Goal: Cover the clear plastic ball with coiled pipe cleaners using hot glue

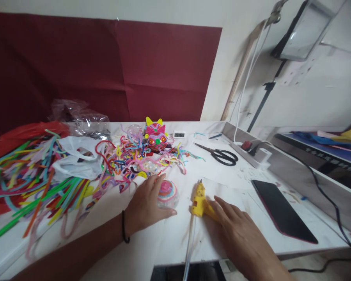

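My left hand [148, 205] rests on the white table [163, 242], its fingers curved round a clear ball [168, 194] that holds pink and coloured coils. My right hand [236, 230] lies on the handle of a yellow glue gun [199, 200], fingers stretched over it. The gun's nozzle points away from me, and a clear glue stick [189, 244] trails from its back toward the table's near edge.
Heaps of coloured pipe cleaners [32, 175] cover the left and centre. A pink cat-like figure [156, 136], a small white display [179, 134], black scissors [220, 155], a power strip [251, 152] and a dark tablet [282, 210] lie behind and to the right. White plastic bags [76, 156] sit at the left.
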Action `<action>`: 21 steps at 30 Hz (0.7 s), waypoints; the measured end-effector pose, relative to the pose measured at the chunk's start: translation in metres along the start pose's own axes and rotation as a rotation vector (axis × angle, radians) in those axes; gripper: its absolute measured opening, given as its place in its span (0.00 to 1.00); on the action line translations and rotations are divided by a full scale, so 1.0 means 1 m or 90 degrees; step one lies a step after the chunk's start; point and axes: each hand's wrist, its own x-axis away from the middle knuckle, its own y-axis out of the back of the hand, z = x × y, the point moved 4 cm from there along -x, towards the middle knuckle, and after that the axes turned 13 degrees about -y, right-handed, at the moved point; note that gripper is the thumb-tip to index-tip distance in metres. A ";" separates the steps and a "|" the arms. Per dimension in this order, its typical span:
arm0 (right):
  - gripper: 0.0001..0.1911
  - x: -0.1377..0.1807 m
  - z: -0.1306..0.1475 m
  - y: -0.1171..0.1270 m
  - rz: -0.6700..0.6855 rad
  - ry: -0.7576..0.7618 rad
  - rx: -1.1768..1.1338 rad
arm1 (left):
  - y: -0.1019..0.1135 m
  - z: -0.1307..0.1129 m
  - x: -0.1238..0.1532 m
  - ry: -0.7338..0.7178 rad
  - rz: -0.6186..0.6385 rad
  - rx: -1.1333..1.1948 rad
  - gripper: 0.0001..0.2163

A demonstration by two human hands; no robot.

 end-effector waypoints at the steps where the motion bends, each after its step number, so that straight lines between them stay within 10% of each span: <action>1: 0.30 0.001 0.001 0.003 -0.001 -0.004 -0.005 | -0.001 -0.002 -0.001 0.002 -0.004 -0.010 0.47; 21: 0.22 0.009 -0.001 0.023 -0.037 0.006 -0.181 | 0.026 0.015 -0.019 -0.137 0.184 0.116 0.55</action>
